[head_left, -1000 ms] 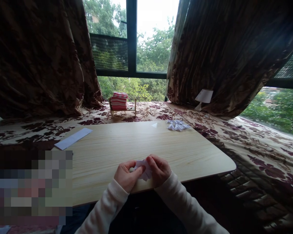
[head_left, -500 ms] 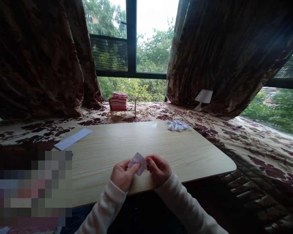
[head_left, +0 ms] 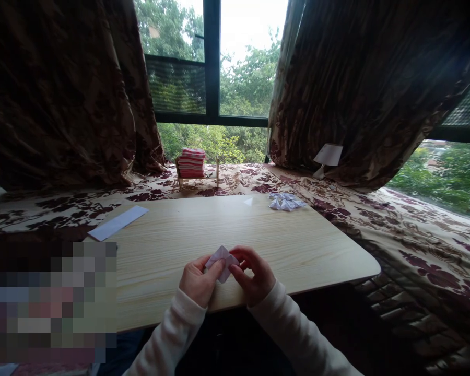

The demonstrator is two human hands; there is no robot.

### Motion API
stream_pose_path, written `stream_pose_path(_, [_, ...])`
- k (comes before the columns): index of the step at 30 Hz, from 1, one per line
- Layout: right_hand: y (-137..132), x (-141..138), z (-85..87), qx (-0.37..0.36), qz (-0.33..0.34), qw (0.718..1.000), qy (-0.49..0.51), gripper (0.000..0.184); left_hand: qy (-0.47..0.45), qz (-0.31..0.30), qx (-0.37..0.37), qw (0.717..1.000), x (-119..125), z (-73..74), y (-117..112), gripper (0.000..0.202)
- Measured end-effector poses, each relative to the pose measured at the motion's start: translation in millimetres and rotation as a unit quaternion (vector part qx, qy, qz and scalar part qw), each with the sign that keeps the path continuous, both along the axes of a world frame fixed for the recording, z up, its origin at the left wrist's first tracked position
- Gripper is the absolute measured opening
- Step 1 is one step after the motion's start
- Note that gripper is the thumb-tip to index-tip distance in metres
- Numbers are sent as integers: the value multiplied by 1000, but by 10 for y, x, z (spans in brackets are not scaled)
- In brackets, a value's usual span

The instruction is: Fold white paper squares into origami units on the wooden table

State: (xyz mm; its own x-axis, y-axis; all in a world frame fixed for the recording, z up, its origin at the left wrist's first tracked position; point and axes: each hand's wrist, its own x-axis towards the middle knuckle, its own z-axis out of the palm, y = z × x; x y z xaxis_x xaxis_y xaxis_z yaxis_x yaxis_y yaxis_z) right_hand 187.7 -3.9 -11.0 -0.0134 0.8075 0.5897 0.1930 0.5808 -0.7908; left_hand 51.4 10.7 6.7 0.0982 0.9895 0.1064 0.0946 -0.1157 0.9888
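Note:
A small folded piece of white paper (head_left: 222,253), creased and roughly diamond-shaped, is held up over the near edge of the table. My left hand (head_left: 198,282) pinches it, thumb lying across its front. At its right corner, my right hand (head_left: 254,274) has its thumb and forefinger on the paper, the fingers curled with a gap behind them. At the table's far right lies a cluster of folded paper pieces (head_left: 286,202). A small white paper triangle (head_left: 248,201) lies to the left of that cluster.
The pale wooden table (head_left: 172,235) carries a stack of white paper strips (head_left: 118,223) at its left. Beyond it, pink-striped folded cloths (head_left: 191,163) sit on a small rack (head_left: 212,176). A white lamp (head_left: 328,155) stands by the curtain (head_left: 360,94).
My right thumb and forefinger have spread apart and shifted onto the paper's right corner. My left hand keeps its pinch with hardly any movement.

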Motion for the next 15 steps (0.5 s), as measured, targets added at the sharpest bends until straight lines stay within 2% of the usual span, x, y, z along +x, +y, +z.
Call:
stream_pose_path(4, [-6, -4, 33, 28, 3, 999, -36, 25, 6, -9, 6, 1000, -12, 9, 4, 29])
stream_pose_path(8, [8, -11, 12, 23, 0, 999, -23, 27, 9, -1, 6, 1000, -16, -4, 10, 29])
stream_pose_path(12, [25, -9, -40, 16, -4, 1000, -13, 27, -11, -35, -8, 999, -31, 7, 13, 29])
stream_pose_path(15, [35, -7, -71, 12, -10, 1000, -4, 24, -34, -37, -23, 998, -30, 34, 6, 28])
